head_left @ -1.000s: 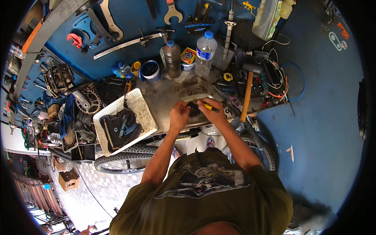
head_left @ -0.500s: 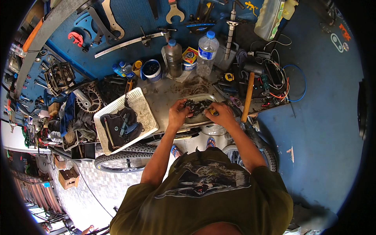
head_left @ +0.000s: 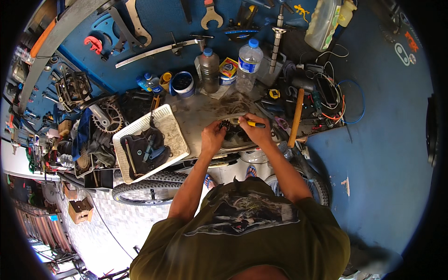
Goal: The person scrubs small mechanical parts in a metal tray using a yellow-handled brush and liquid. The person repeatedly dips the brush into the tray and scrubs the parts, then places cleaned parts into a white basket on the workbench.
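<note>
Now the right hand [head_left: 256, 132] pinches the yellow tool [head_left: 257, 124] sideways again, the left hand [head_left: 213, 136] a toothed part [head_left: 226, 124].

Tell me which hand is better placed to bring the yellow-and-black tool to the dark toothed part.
Probably the right: the right hand holds the yellow-and-black tool just beside the part, while the left hand is occupied gripping the dark toothed part.

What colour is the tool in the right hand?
The tool is yellow with a black end; the head view, the only one, shows it.
</note>
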Demonstrator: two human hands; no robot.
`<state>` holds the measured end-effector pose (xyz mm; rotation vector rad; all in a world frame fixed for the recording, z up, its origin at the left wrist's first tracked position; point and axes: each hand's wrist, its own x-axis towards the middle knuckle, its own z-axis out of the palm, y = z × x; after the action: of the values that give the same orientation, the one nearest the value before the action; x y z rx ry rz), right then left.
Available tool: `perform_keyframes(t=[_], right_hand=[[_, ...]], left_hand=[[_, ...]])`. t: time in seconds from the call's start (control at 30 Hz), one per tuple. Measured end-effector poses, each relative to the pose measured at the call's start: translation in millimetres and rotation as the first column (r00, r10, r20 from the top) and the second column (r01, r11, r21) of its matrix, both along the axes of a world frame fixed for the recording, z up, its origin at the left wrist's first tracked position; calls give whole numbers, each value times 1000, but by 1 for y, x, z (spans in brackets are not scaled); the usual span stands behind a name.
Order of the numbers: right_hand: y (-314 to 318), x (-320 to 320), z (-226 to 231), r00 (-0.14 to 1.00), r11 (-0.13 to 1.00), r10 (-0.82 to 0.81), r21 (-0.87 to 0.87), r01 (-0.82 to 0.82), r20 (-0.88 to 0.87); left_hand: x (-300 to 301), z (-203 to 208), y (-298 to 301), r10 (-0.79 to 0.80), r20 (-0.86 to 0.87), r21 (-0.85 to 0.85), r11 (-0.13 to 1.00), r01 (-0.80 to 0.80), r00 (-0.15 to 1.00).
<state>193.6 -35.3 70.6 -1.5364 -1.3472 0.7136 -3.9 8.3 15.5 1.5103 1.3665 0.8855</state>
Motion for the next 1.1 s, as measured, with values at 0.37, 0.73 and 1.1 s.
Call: perform_keyframes(t=[0.37,0.73,1.1], right_hand=[[-3,-5,4,999,999,-42,15,41,22],[-5,-10,-26,975,992,-118,-65,107,-189],[-8,13,-46,991,981,-113,-166,100,-71]], left_hand=[[-4,8,-3,-57,46,-27,998,58,997],[9,1,-2,-95,175,-9,995,98,980],[5,-3,4,-20,433,-142,986,90,901]])
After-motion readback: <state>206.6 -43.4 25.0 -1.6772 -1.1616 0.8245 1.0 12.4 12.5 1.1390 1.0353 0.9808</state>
